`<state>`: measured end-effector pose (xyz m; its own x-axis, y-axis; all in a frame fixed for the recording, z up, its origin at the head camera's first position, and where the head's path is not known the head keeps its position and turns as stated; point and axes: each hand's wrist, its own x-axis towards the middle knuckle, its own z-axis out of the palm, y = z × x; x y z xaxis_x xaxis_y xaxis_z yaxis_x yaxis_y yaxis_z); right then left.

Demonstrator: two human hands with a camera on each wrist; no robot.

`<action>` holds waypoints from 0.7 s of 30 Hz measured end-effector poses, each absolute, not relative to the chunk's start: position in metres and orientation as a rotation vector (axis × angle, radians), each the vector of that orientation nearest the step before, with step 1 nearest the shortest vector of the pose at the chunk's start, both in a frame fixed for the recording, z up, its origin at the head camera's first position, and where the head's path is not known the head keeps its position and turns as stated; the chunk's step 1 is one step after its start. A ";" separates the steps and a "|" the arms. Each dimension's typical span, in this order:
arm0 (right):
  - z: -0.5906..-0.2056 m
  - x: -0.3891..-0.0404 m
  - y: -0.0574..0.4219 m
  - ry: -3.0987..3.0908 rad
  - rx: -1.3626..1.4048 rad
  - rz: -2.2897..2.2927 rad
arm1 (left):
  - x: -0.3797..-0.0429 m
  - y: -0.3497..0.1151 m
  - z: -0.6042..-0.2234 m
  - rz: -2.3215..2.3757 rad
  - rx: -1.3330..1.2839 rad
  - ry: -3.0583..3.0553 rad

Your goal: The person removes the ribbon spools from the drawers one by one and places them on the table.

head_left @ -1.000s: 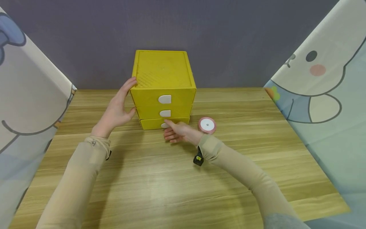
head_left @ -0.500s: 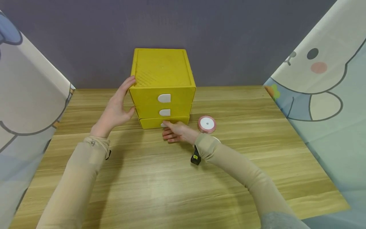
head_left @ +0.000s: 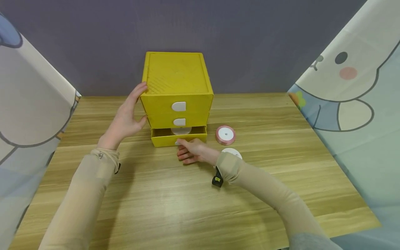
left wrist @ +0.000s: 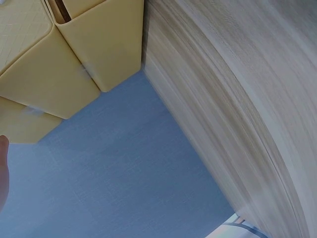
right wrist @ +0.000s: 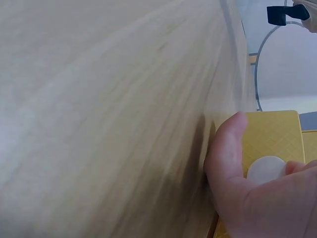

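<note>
A yellow three-drawer box point(head_left: 176, 74) stands on the wooden table, with its bottom drawer point(head_left: 164, 140) partly pulled out. Inside that drawer part of a white disc point(head_left: 181, 131) shows. My right hand point(head_left: 195, 150) pinches the drawer's small white handle point(right wrist: 266, 169) between thumb and fingers. My left hand point(head_left: 125, 118) rests against the box's left side, fingertips at the top front edge and thumb lower down. In the left wrist view only a sliver of a finger point(left wrist: 3, 171) appears beside the yellow box. The upper two drawers are closed, each with a white handle point(head_left: 179, 106).
Right of the box lies a pink-rimmed spool point(head_left: 225, 134) with a white face. A second white disc point(head_left: 232, 152) lies nearer me, partly covered by the right sleeve. Behind the box rises a dark grey wall point(head_left: 250, 48); printed cloth point(head_left: 353, 114) hangs at both sides.
The bottom drawer has slid out toward me with my right hand on its handle, revealing the white disc inside. My left hand stays at the box's side.
</note>
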<state>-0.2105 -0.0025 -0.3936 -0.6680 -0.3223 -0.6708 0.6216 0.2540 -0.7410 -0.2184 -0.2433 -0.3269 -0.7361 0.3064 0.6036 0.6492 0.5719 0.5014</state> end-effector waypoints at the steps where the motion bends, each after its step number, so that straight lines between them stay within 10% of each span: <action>1: -0.394 -0.209 -0.002 1.746 0.273 -1.526 | -0.219 -0.244 -0.327 -1.015 -0.766 -2.351; 21: -0.398 -0.177 0.009 1.747 0.238 -1.467 | -0.220 -0.246 -0.327 -1.008 -0.774 -2.349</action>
